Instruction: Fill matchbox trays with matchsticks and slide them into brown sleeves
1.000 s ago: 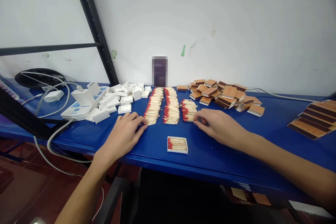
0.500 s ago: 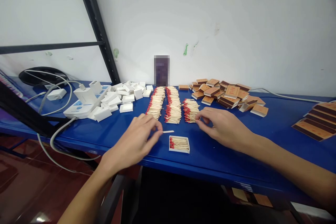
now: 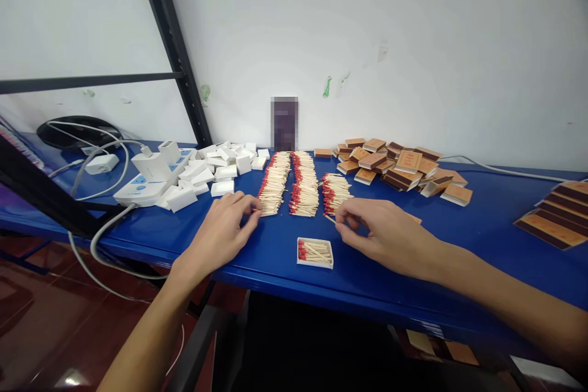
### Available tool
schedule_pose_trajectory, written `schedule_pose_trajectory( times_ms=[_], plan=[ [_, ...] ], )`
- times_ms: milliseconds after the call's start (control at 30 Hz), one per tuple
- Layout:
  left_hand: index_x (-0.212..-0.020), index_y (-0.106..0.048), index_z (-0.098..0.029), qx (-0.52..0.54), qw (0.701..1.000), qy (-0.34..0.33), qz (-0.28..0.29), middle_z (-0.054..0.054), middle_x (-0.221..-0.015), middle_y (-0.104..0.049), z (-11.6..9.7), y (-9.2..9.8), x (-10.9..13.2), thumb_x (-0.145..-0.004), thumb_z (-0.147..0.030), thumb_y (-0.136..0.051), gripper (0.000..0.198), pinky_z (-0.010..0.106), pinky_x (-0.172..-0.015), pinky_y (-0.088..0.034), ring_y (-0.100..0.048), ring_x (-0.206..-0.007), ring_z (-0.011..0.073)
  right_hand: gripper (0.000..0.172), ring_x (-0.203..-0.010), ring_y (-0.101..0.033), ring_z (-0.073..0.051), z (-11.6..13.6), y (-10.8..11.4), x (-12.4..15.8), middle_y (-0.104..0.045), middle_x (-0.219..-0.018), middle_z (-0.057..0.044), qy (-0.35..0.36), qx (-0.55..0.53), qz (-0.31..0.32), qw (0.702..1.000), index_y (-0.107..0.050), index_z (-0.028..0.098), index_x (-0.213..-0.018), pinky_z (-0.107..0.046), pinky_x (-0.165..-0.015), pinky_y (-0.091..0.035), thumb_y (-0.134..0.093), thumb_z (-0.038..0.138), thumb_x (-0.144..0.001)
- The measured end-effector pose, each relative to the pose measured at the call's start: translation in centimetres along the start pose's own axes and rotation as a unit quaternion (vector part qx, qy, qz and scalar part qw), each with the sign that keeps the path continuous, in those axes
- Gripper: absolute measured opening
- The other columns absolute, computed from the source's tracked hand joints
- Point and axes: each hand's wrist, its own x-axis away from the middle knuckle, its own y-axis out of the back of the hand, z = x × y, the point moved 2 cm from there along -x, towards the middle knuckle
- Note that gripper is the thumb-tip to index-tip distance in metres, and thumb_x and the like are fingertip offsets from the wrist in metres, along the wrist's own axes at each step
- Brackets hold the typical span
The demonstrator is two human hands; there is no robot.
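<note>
A match (image 3: 329, 218) is jutting head-out from the right hand (image 3: 384, 229), thumb and finger clamping its tail, seemingly keeping the head free. The tray (image 3: 315, 265) is lying on the tabletop (image 3: 271, 260) between both hands, likely for short reaches. The left hand (image 3: 224, 226) is curling at the left row (image 3: 274, 187); its grip I cannot tell. Covers (image 3: 408, 162) are lying behind, probably leaving room.

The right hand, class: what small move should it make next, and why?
Probably lower the match into the white tray: the right hand already pinches it, the open tray sits close by, and its red head points left, like those inside.
</note>
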Motion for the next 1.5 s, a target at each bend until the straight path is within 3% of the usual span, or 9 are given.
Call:
schedule_pose_trajectory(
  times_ms=[200,400,633,867,1100,1267,1367,1500],
  plan=[
    [-0.098,-0.063,-0.024,-0.028,1.000,0.001,0.013,0.002,-0.090,-0.059,0.7,-0.4,-0.2,-0.097,-0.032,-0.051,0.015,0.037,-0.081,-0.039,-0.055,-0.090,0.0223,0.018,-0.054,-0.049,-0.012,1.5,0.1,0.1,-0.057,-0.061,0.004,0.026,-0.078,0.072,0.994,-0.057,0.022,-0.073,-0.026,-0.054,-0.034,-0.053,0.028,-0.089],
    [-0.094,-0.062,-0.023,-0.026,0.999,-0.007,0.039,0.002,-0.089,-0.059,0.5,-0.5,-0.4,-0.098,-0.030,-0.048,0.016,0.036,-0.080,-0.039,-0.054,-0.088,0.0222,0.014,-0.058,-0.050,-0.013,2.2,-0.3,0.0,-0.056,-0.063,0.003,0.035,-0.080,0.094,0.992,-0.059,0.022,-0.077,-0.026,-0.055,-0.034,-0.055,0.028,-0.089],
    [-0.092,-0.060,-0.021,-0.027,0.999,-0.009,0.044,0.003,-0.094,-0.062,0.7,-0.7,-0.8,-0.099,-0.030,-0.048,0.016,0.038,-0.084,-0.039,-0.054,-0.090,0.0227,0.014,-0.081,-0.056,-0.017,2.4,-0.4,0.4,-0.062,-0.092,-0.004,0.074,-0.095,0.070,0.990,-0.058,0.021,-0.091,-0.030,-0.070,-0.043,-0.053,0.034,-0.095],
    [-0.091,-0.060,-0.021,-0.020,0.998,-0.017,0.051,0.003,-0.094,-0.062,0.7,-0.7,-0.6,-0.101,-0.034,-0.044,0.022,0.039,-0.083,-0.038,-0.052,-0.089,0.0225,0.011,-0.084,-0.058,-0.017,2.2,-0.7,0.2,-0.064,-0.094,-0.002,0.058,-0.135,0.103,0.984,-0.058,0.022,-0.096,-0.031,-0.074,-0.045,-0.056,0.032,-0.093],
    [-0.093,-0.056,-0.022,0.062,0.991,-0.069,0.094,0.001,-0.092,-0.059,-3.4,0.6,0.7,-0.102,-0.033,-0.043,0.019,0.036,-0.084,-0.037,-0.050,-0.088,0.0195,0.017,-0.076,-0.059,-0.016,1.5,-0.7,-0.1,-0.065,-0.086,-0.002,0.033,-0.164,0.112,0.980,-0.060,0.021,-0.098,-0.030,-0.069,-0.045,-0.061,0.035,-0.089],
    [-0.095,-0.057,-0.022,0.111,0.978,-0.122,0.125,0.000,-0.095,-0.059,-6.6,0.1,1.2,-0.100,-0.026,-0.047,0.012,0.033,-0.089,-0.038,-0.053,-0.092,0.0174,0.021,-0.074,-0.059,-0.016,1.1,0.3,-0.1,-0.066,-0.087,-0.002,0.007,-0.162,0.090,0.983,-0.061,0.021,-0.100,-0.030,-0.066,-0.045,-0.053,0.039,-0.094],
    [-0.100,-0.058,-0.023,0.091,0.986,-0.103,0.098,0.001,-0.098,-0.060,-6.0,-0.1,0.9,-0.101,-0.033,-0.046,0.015,0.035,-0.089,-0.038,-0.053,-0.094,0.0190,0.019,-0.073,-0.059,-0.016,0.8,0.8,0.2,-0.066,-0.087,-0.002,-0.004,-0.135,0.065,0.989,-0.061,0.021,-0.098,-0.030,-0.065,-0.045,-0.049,0.036,-0.096],
    [-0.105,-0.058,-0.024,0.024,0.995,-0.051,0.077,0.002,-0.101,-0.061,-2.6,0.5,0.8,-0.100,-0.034,-0.048,0.015,0.039,-0.086,-0.037,-0.052,-0.092,0.0210,0.019,-0.081,-0.060,-0.018,1.0,0.7,0.8,-0.067,-0.094,-0.003,0.022,-0.120,0.067,0.990,-0.061,0.022,-0.101,-0.032,-0.071,-0.047,-0.049,0.037,-0.097]
  ],
)
